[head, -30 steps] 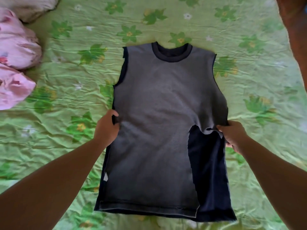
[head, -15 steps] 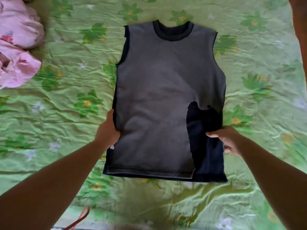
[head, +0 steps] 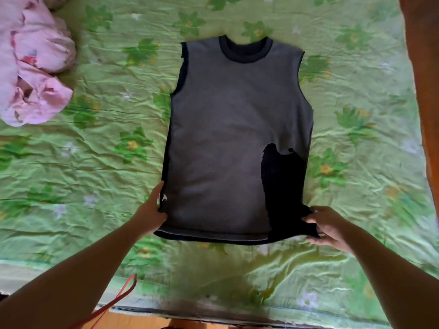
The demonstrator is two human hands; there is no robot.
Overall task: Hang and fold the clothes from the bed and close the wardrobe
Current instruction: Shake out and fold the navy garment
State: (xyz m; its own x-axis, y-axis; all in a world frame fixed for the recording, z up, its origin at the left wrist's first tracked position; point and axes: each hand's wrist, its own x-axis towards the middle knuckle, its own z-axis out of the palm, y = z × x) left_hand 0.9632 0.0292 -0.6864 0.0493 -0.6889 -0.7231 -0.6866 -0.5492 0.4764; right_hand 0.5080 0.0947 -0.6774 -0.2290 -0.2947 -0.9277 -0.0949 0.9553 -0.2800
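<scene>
A grey sleeveless shirt (head: 228,129) with a dark collar lies flat on the green flowered bed sheet (head: 99,162), neck away from me. A torn gap at its lower right shows the dark back layer (head: 282,186). My left hand (head: 152,210) grips the shirt's lower left edge near the hem. My right hand (head: 330,225) pinches the dark lower right corner, which is bunched up between its fingers.
Pink crumpled clothes (head: 33,65) lie at the bed's far left. A brown wooden edge (head: 425,91) runs down the right side. The bed's near edge (head: 213,314) and a red strap (head: 111,302) are at the bottom left.
Both hands have slid down the shirt's sides to the hem corners. The shirt lies smoother, and the view has pulled back from the bed.
</scene>
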